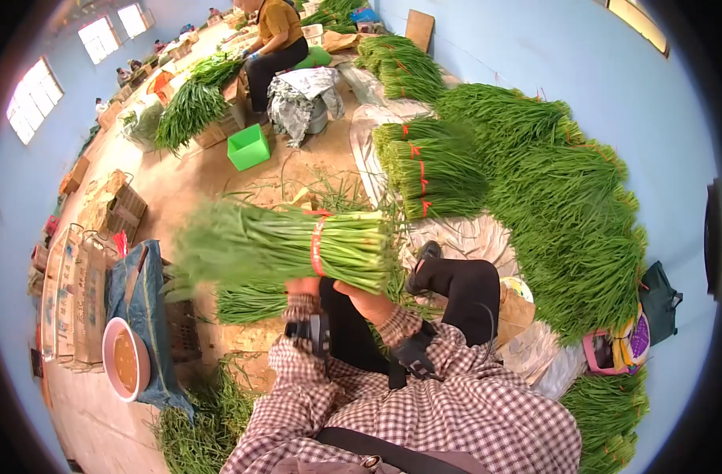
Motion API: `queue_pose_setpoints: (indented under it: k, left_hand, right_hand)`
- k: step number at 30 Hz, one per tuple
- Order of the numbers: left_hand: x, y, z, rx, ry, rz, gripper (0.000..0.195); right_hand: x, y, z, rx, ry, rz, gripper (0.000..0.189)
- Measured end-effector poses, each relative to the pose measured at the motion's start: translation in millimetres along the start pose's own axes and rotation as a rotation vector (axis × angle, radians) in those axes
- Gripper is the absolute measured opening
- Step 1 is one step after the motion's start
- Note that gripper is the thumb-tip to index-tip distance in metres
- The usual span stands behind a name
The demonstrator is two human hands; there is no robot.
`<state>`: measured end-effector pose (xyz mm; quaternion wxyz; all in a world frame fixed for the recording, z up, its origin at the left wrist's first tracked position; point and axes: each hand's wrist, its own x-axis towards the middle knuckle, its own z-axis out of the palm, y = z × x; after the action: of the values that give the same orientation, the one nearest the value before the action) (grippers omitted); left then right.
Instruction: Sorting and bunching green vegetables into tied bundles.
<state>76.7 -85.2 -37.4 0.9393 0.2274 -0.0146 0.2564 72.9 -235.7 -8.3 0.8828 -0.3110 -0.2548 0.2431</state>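
A thick bundle of garlic chives (278, 243) is held up above my lap, bound near its cut ends with a red tie (317, 243). The pale stem ends point right, and the leaf tips at the left are blurred. My right hand (365, 301) grips the bundle from below, near the stem ends. Beneath the middle of the bundle is my left hand (303, 286), its fingers hidden behind the stalks. More loose chives (251, 303) lie on a board below.
Tied bundles (423, 169) rest on pale sheeting at the right, before a long heap of chives (568, 225) against the wall. Left stand a pink basin (125, 359) of liquid, blue tarp (141, 308) and crates (73, 296). A green bin (248, 147) sits near a seated person (275, 41).
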Motion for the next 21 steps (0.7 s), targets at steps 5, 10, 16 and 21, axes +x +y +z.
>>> queue_pose_setpoints:
  k: [5, 10, 16, 21]
  left_hand:
    - [-101, 69, -37, 1.486, -0.168, -0.436, 0.05]
    - [-264, 236, -188, 2.091, 0.342, -1.285, 0.028]
    - [-172, 200, 58, 1.712, 0.219, 0.13, 0.074]
    - [-96, 81, 108, 2.161, -0.926, -0.144, 0.115]
  right_hand:
    - [3, -24, -16, 0.397, -0.098, 0.131, 0.057]
    - [-34, -13, -90, 0.156, -0.089, 0.397, 0.073]
    - [-28, -25, -99, 0.065, -0.213, 0.754, 0.053]
    - [-28, -68, -51, -0.367, -0.584, 0.486, 0.084]
